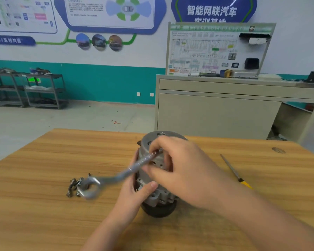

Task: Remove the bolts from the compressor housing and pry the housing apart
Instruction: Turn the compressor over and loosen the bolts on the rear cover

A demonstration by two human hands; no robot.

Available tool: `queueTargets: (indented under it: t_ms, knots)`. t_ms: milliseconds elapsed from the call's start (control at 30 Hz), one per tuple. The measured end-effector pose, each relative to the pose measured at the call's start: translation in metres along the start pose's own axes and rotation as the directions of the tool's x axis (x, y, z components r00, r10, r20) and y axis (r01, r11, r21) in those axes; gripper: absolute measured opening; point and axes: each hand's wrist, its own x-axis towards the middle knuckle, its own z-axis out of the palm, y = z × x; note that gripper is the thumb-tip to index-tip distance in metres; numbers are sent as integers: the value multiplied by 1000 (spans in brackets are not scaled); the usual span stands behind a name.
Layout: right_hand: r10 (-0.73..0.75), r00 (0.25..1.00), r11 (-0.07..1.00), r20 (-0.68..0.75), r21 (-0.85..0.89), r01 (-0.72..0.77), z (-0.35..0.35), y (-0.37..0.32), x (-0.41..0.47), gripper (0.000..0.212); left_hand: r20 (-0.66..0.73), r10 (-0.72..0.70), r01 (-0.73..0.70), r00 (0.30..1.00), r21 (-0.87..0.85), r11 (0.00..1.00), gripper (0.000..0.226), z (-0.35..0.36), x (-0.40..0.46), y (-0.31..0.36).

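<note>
A: Where is the compressor housing (157, 171) now?

B: It stands on end on the wooden table (43, 205), its flat top face up. The left hand (134, 194) holds its near-left side, with the thumb curled over the lower flange.

A: And the right hand (181, 171)?

B: It lies over the top of the housing and its fingers pinch one end of the ring spanner (116, 175). The long axis of the spanner runs from the fingers down and to the left of the housing, and the ring end hangs over the table, free of any bolt. That end is blurred, so I think the tool is moving, but I am not sure.

A: Are bolts already out?

B: Several loose bolts (74, 186) lie to the left of the housing, just beside the ring end. At least one hole on the top face looks empty.

A: So what matters next?

B: I judge the right hand is the nearer one to the top face. The screwdriver (234, 172) with the yellow handle lies to the right of the housing, well apart, ready for prying.
</note>
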Motion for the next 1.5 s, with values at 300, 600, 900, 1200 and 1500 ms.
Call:
queueTargets:
  t_ms: [300,600,900,1200,1500]
  knots:
    - [364,928,429,-81,899,-89,-4,59,-47,38,5,-9,9,1000,-32,999,102,3,-2,3]
    - [651,668,252,361,727,-639,-24,104,55,24,7,-19,19,1000,-25,1000,94,1,1,-1]
    - [283,928,959,241,-59,-277,-1,23,108,32,24,-19,19,1000,-2,1000,104,-1,2,-1]
    - [-166,975,982,-147,68,177,0,28,-10,18,5,-17,17,1000,19,1000,105,-5,4,-6]
    - [446,872,194,199,930,-311,-22,91,-23,21,24,-15,16,1000,-24,1000,99,-5,3,-5]
